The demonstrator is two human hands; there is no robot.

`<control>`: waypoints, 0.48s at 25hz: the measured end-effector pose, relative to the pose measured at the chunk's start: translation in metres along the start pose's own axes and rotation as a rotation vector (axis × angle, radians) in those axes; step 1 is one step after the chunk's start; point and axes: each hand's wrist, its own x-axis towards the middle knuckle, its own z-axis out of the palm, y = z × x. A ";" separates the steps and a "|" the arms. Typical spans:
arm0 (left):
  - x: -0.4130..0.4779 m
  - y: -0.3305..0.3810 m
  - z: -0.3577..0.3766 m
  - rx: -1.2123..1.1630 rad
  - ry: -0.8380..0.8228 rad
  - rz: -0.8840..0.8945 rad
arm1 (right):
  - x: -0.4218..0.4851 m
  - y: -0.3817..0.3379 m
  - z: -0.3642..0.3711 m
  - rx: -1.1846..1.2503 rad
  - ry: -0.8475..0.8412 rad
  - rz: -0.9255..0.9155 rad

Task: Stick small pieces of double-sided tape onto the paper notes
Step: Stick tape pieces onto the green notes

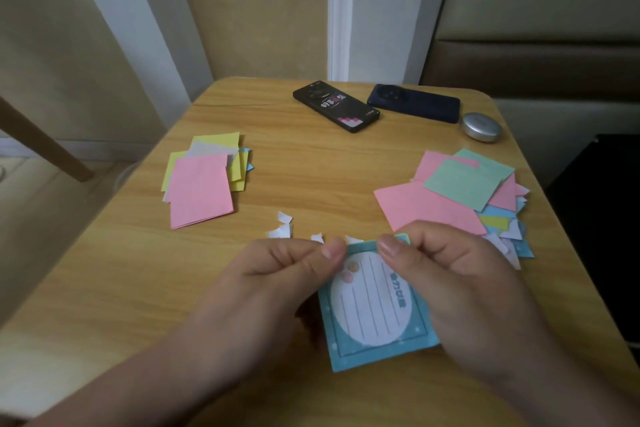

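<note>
Both hands meet low in the middle of the bench [311,177], over a blue note [370,315] printed with a white lined oval. The note lies between them, its far edge lifted toward the fingers. The left hand [277,274] has its grip closed, thumb and forefinger pinched on the note's far left corner. The right hand [446,274] pinches the far right corner in the same way, its other fingers curled under. Whether a bit of tape sits between the fingertips cannot be told (they cover that edge). Just beyond the left hand, a few small white scraps [284,225] lie curled on the wood. A loose left pile [202,187] of pink, yellow and white notes sits to the left. A wider right pile [450,198] of pink, green and blue sheets sits beside the right hand. At the far edge lie a black phone [336,106], a dark blue phone [414,103] and a round silver case [481,126].
</note>
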 end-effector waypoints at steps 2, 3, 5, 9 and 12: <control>-0.002 0.001 -0.002 0.071 0.031 0.015 | 0.002 0.000 0.002 -0.007 0.050 -0.085; -0.002 0.002 -0.003 0.120 0.051 0.042 | 0.002 0.001 0.003 0.007 0.056 -0.085; -0.001 0.000 -0.005 0.200 0.099 0.092 | 0.000 0.000 0.005 0.067 0.042 -0.009; -0.001 -0.001 -0.006 0.195 0.190 0.069 | -0.001 -0.003 0.002 0.062 -0.122 0.114; -0.002 -0.001 -0.010 0.136 0.237 0.070 | -0.003 -0.006 -0.001 0.003 -0.274 0.095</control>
